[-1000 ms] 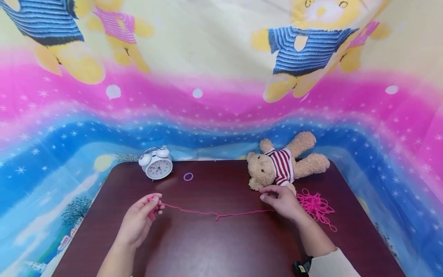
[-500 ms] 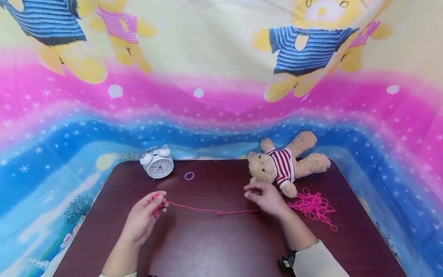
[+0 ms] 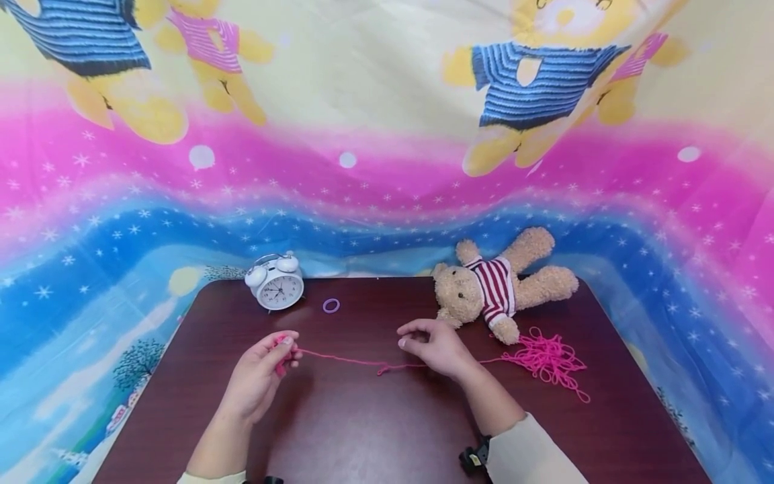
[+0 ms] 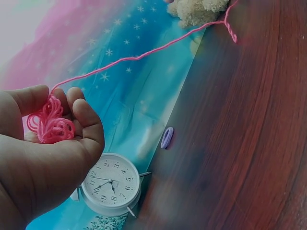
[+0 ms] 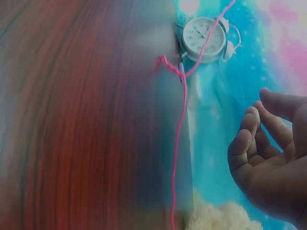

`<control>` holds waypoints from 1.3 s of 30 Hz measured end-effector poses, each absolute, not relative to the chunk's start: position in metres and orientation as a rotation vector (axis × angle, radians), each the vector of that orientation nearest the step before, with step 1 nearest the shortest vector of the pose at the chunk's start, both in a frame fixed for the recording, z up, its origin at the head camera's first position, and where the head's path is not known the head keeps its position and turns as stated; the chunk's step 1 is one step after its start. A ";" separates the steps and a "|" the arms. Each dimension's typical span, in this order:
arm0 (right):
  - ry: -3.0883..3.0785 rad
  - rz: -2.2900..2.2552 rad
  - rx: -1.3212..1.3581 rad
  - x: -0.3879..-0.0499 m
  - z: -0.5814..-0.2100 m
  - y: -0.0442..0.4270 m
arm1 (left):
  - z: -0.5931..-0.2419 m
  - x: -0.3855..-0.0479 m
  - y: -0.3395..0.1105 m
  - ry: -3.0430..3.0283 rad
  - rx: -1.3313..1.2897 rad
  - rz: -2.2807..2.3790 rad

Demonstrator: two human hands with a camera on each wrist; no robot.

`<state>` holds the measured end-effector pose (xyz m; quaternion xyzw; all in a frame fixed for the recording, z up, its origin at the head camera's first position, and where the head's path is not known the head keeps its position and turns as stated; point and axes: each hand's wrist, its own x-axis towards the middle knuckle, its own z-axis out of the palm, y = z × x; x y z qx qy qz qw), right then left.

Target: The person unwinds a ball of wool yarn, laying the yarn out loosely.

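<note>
My left hand (image 3: 260,370) grips a small looped bundle of pink yarn (image 4: 50,124) between thumb and curled fingers. From it a single pink strand (image 3: 345,359) stretches across the table, with a short twisted kink (image 5: 165,64) partway along. The strand runs on past my right hand (image 3: 438,346) to a loose heap of pink yarn (image 3: 547,359) at the right. In the right wrist view the right hand's fingers are loosely bent with nothing between them, and the strand passes apart from them.
At the back left stands a white twin-bell alarm clock (image 3: 280,290), with a purple ring-shaped band (image 3: 330,306) beside it. A teddy bear (image 3: 496,289) in a striped shirt lies at the back right. A printed curtain (image 3: 375,222) borders the dark wooden table (image 3: 363,430).
My right hand has moved left along the strand, away from the yarn heap. The left hand has shifted slightly up and right, still holding its yarn bundle.
</note>
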<state>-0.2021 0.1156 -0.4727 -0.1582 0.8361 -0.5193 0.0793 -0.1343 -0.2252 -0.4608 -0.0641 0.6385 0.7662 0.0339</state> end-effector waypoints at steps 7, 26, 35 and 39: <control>2.456 -1.573 -0.539 -0.201 -0.470 0.091 | -0.458 -0.137 -0.218 1.976 -0.183 2.341; 2.387 -1.562 -0.682 -0.189 -0.459 0.040 | -0.455 -0.148 -0.189 1.929 -0.206 2.329; 2.419 -1.545 -0.734 -0.187 -0.454 0.026 | -0.455 -0.149 -0.178 1.919 -0.151 2.336; 2.418 -1.561 -0.748 -0.186 -0.455 0.023 | -0.457 -0.149 -0.174 1.911 -0.131 2.340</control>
